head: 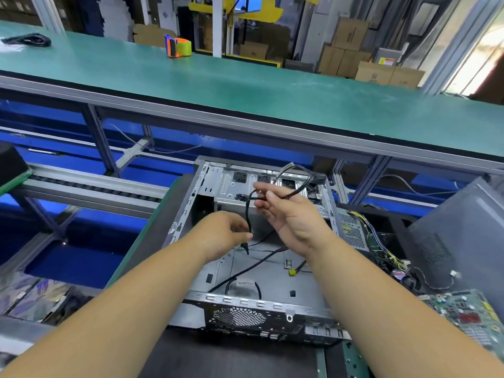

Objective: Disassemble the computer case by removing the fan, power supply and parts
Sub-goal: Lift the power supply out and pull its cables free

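The computer case (253, 268) lies open in the lower middle of the frame, its perforated rear panel toward the camera and loose black wires on its bare floor. Above its centre both hands work a black cable (248, 211). The right hand (286, 214), palm up, pinches the upper run between thumb and fingertips, the looped end arching toward the case's far wall. The left hand (229, 236), lower and left of it, has its fingers curled round the hanging end. At the right edge a power supply (354, 230) with coloured wires sits beside the case, and a green circuit board (463, 312) lies lower right. A tape dispenser (177, 47) stands on the green bench (245, 85) across the upper frame
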The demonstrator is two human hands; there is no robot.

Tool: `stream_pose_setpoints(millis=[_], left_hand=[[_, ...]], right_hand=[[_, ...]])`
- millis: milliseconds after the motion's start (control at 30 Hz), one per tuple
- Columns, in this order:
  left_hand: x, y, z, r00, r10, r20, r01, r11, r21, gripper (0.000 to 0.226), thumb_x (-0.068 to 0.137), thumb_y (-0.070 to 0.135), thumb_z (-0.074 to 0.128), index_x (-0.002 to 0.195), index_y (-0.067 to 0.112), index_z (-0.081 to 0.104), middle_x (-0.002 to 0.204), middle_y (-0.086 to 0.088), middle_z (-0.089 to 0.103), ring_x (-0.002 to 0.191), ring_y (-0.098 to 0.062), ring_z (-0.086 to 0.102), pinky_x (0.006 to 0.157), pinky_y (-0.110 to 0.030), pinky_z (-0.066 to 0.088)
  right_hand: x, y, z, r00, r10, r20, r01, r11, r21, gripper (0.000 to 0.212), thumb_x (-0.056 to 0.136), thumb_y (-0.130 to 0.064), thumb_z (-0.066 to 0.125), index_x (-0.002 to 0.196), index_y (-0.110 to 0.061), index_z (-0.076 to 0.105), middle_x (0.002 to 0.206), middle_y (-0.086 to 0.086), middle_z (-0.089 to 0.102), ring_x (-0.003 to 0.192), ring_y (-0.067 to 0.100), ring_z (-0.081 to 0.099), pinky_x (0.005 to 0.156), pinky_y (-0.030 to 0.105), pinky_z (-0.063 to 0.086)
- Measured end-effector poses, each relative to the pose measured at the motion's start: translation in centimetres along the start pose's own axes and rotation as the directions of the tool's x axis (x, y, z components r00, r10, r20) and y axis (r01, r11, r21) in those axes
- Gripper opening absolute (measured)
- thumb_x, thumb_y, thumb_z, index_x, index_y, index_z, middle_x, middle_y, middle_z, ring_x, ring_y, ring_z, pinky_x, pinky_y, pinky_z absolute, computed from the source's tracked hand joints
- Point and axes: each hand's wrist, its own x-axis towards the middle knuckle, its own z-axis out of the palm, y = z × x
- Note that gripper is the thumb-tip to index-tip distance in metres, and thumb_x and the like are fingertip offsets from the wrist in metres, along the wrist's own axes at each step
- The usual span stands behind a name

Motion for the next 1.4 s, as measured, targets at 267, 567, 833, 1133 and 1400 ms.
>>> stream_pose_setpoints(millis=[267,567,833,1133,1400], left_hand=[[-0.5,3.4,-0.8,0.976,0.143,-0.163,-0.186,0.938,-0.291,0.013,0.091,0.037,0.063,0.081,0.034,0.071,0.065,0.017,0.062,0.06,0.0,0.055,0.059,-0.021,0.045],[-0.5,13.0,6.6,0.966,0.21,0.152,-0.093,0.827,-0.554,0.006,0.081,0.018,0.077,0.075,0.015,0.076,0.074,0.0,0.073,0.067,-0.009,0.064,0.06,-0.018,0.047],[0.4,20.1,14.1,0.956,0.214,0.2,-0.118,0.907,-0.405,0.012,0.082,0.022,0.077,0.071,0.027,0.079,0.074,0.006,0.074,0.073,-0.009,0.067,0.068,-0.021,0.054],[2.4,22.4,19.1,0.985,0.17,0.036,-0.168,0.985,-0.045,0.008,0.088,0.032,0.066,0.087,0.037,0.072,0.092,0.023,0.067,0.089,0.005,0.059,0.07,-0.014,0.041],[2.7,21.3,20.7,0.998,0.055,0.039,-0.056,0.998,0.028,0.01,0.09,0.038,0.063,0.089,0.042,0.072,0.097,0.028,0.064,0.094,0.008,0.057,0.076,-0.017,0.043]], right_hand=[[-4.9,-3.4,-1.0,0.932,-0.252,-0.26,0.026,0.763,-0.646,0.026,0.093,-0.003,0.063,0.091,-0.026,0.075,0.097,0.002,0.073,0.088,0.008,0.064,0.077,0.012,0.05],[-10.9,-4.5,-5.6,0.92,0.01,-0.391,-0.209,0.859,-0.468,0.053,0.063,-0.025,0.066,0.114,-0.015,0.059,0.122,0.0,0.062,0.11,0.004,0.062,0.104,0.035,0.046],[-15.4,-8.5,-14.7,0.95,0.042,-0.309,-0.241,0.727,-0.643,0.026,0.078,-0.011,0.068,0.103,-0.012,0.062,0.085,0.009,0.065,0.077,0.027,0.062,0.065,0.045,0.049],[-14.2,-11.0,-27.7,0.738,0.203,-0.643,-0.403,0.897,-0.18,0.031,0.105,-0.031,0.045,0.111,-0.012,0.069,0.075,0.005,0.054,0.055,0.015,0.049,0.046,0.023,0.044],[-11.0,-6.8,-36.5,0.507,0.625,-0.594,-0.519,0.771,0.369,0.037,0.1,-0.045,0.049,0.1,-0.012,0.064,0.092,0.01,0.062,0.066,0.019,0.055,0.057,0.03,0.049]])
